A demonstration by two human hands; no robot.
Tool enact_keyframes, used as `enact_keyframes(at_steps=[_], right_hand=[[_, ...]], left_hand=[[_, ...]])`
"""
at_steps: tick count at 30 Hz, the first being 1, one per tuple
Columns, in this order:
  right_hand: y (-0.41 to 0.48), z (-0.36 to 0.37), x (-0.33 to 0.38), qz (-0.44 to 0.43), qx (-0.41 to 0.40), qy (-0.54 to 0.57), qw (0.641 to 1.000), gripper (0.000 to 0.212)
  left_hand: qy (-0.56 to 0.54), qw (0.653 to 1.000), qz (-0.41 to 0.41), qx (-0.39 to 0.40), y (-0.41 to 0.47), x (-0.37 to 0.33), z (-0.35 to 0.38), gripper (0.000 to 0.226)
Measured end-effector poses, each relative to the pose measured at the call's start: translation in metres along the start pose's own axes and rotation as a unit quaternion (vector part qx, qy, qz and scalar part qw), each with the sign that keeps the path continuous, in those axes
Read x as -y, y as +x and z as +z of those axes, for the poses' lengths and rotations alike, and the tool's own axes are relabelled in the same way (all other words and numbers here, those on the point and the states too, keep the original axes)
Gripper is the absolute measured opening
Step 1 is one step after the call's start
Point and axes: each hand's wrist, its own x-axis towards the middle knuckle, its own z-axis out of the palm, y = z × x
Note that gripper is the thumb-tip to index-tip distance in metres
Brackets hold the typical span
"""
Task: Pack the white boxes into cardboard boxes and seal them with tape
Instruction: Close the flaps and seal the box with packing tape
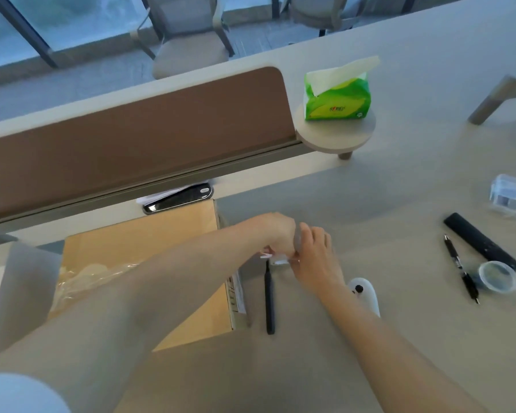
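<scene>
Cardboard box [149, 234] sits just beside left hand [277, 234].

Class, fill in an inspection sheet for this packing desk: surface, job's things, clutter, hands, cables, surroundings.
Surface: pale desk, brown divider panel along its back.
Job's things: cardboard box with crinkled clear film on its top; white boxes, nothing seen.
Clutter: black stick beside the box, white device, pen, black bar, round tub, clear case, tissue pack on a round shelf.
Hands: left hand and right hand meet by the box's right edge, both pinching a small pale item, too blurred to name.
Cables: nothing seen.
Surroundings: chair, glass wall.
</scene>
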Motion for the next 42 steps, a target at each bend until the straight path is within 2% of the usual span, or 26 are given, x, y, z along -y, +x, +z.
enact_keyframes(at_steps=[2, 5, 7, 12, 13, 15, 17, 20, 24, 27, 30, 35, 38, 40, 42], right_hand=[[-0.024, 0.013, 0.007, 0.064, -0.032, 0.015, 0.997, 0.068], [-0.052, 0.022, 0.024, 0.119, -0.025, 0.066, 0.99, 0.061], [-0.052, 0.021, 0.034, 0.169, -0.003, 0.113, 0.979, 0.066], [-0.053, 0.03, 0.05, 0.22, -0.018, 0.109, 0.969, 0.087], [-0.057, 0.035, 0.05, 0.216, -0.016, 0.084, 0.973, 0.088], [-0.066, 0.044, 0.051, 0.205, 0.027, 0.049, 0.977, 0.078], [-0.068, 0.054, 0.053, 0.171, 0.074, 0.04, 0.982, 0.059], [-0.064, 0.058, 0.059, 0.14, 0.089, 0.029, 0.986, 0.026], [-0.068, 0.047, 0.051, 0.131, 0.125, 0.002, 0.983, 0.026], [-0.074, 0.03, 0.038, 0.122, 0.147, 0.035, 0.981, 0.012], [-0.081, 0.005, 0.029, 0.09, 0.165, 0.066, 0.98, 0.011], [-0.089, -0.039, 0.032, 0.014, 0.104, 0.086, 0.991, 0.013], [-0.082, -0.041, 0.053, -0.032, 0.016, 0.056, 0.998, 0.014], [-0.078, -0.039, 0.067, -0.03, -0.032, 0.028, 0.999, 0.019], [-0.075, -0.041, 0.08, 0.01, -0.028, 0.006, 1.0, 0.028]], left_hand=[[-0.051, 0.998, -0.011, 0.023, 0.006, 0.007, -0.001, 0.041], [-0.114, 0.992, -0.014, 0.055, 0.016, 0.017, 0.0, 0.049], [-0.137, 0.988, -0.01, 0.07, 0.019, 0.021, 0.0, 0.048], [-0.138, 0.989, -0.006, 0.058, 0.016, 0.017, 0.0, 0.04], [-0.133, 0.99, -0.005, 0.054, 0.017, 0.016, 0.0, 0.04], [-0.135, 0.99, -0.009, 0.044, 0.017, 0.015, -0.001, 0.04], [-0.127, 0.991, -0.01, 0.047, 0.017, 0.015, -0.003, 0.042], [-0.12, 0.99, -0.015, 0.076, 0.018, 0.015, -0.005, 0.045], [-0.123, 0.988, -0.025, 0.094, 0.021, 0.014, -0.006, 0.045], [-0.167, 0.98, -0.036, 0.104, 0.024, 0.015, -0.005, 0.044], [-0.188, 0.975, -0.04, 0.108, 0.029, 0.016, -0.004, 0.046], [-0.202, 0.971, -0.041, 0.122, 0.032, 0.02, -0.005, 0.045], [-0.207, 0.97, -0.046, 0.119, 0.033, 0.021, -0.002, 0.051], [-0.176, 0.979, -0.039, 0.099, 0.034, 0.02, -0.001, 0.05], [-0.166, 0.982, -0.032, 0.089, 0.035, 0.019, -0.001, 0.043]])
